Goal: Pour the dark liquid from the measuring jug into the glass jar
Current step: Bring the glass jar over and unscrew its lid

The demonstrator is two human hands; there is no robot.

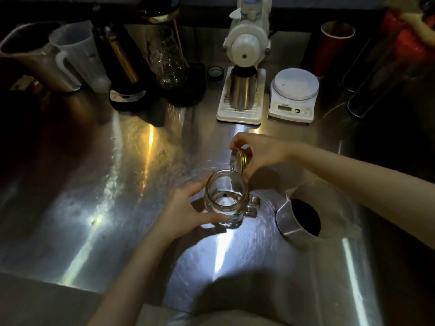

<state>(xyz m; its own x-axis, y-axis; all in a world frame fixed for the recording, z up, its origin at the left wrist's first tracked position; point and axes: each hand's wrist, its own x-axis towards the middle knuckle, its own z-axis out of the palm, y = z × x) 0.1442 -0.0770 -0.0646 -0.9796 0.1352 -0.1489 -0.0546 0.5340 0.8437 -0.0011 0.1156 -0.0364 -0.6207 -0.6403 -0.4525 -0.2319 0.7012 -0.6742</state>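
Note:
An empty glass jar [226, 198] with a side handle stands upright on the steel counter, its mouth uncovered. My left hand [186, 208] is wrapped around the jar's left side. Just above and behind the jar, my right hand [259, 151] holds the jar's gold-rimmed lid [240, 160] tilted on edge. To the right of the jar stands the measuring jug [313, 212], translucent, with dark liquid in it and its spout pointing up-left toward the jar.
Along the back stand a white grinder [244, 43] over a steel cup [242, 90], a white scale [294, 95], a red cup [334, 45], a glass mug [168, 60], a clear plastic jug [77, 50] and a steel pitcher [30, 55]. A small cap [215, 72] lies nearby.

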